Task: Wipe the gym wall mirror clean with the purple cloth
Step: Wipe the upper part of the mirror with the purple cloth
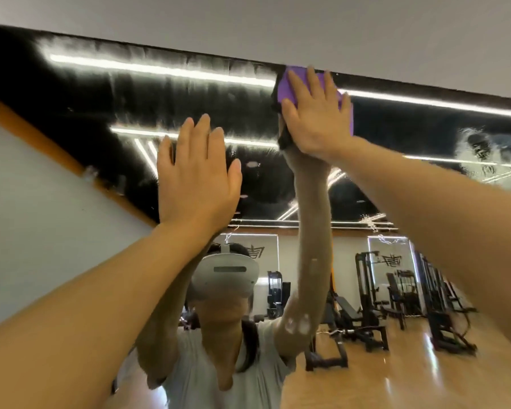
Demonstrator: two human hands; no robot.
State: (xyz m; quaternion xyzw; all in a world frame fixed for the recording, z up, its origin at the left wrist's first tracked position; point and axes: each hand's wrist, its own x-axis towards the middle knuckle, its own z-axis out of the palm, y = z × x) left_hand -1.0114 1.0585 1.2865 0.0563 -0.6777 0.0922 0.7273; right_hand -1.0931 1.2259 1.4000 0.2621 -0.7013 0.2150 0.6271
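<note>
The wall mirror [106,107] fills most of the view, streaked and smeared across its upper part. My right hand [313,113] presses the purple cloth [286,87] flat against the glass just under the mirror's top edge, fingers straight and spread. The cloth shows around the fingers and at the right of the hand. My left hand [196,175] lies flat on the mirror lower and to the left, fingers straight, holding nothing.
Above the mirror runs a pale wall band [278,22]. The glass reflects a person wearing a white headset [227,273], gym machines [401,296] and a wooden floor. An orange-edged wall panel [27,202] borders the mirror at the left.
</note>
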